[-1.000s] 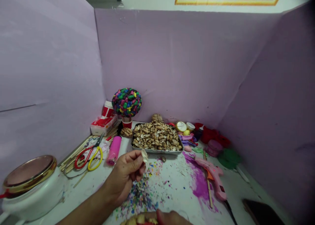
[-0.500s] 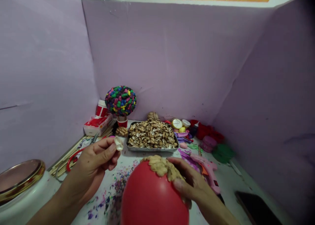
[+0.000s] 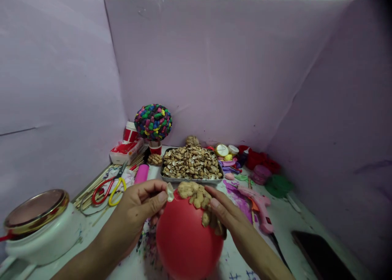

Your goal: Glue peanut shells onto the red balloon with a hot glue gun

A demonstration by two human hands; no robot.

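Note:
Between thumb and fingertips my left hand (image 3: pixel 143 204) pinches a half peanut shell (image 3: pixel 170 192), its pale hollow inside showing. That shell is close to the upper left of a red balloon (image 3: pixel 188 239). Peanut shells (image 3: pixel 197 196) cover the balloon's top and run down its right side in overlapping rows. My right hand (image 3: pixel 231 214) grips the balloon at the upper right, fingers over the stuck shells; part of its grip is hidden. Behind the balloon stands a metal tray (image 3: pixel 192 179) heaped with loose peanut shells (image 3: pixel 191 161).
A multicoloured ball (image 3: pixel 153 122) stands on a red cup at the back. Scissors (image 3: pixel 112 188), a pink cylinder (image 3: pixel 141 173) and a white pot (image 3: pixel 45 235) lie left. A pink glue gun (image 3: pixel 257 206) with a cord and a dark phone (image 3: pixel 321 253) are on the right.
My left hand has carried the shell right and slightly down, close to the balloon. The balloon sits a little lower and farther away, turned so more shells show, with my right hand still on it.

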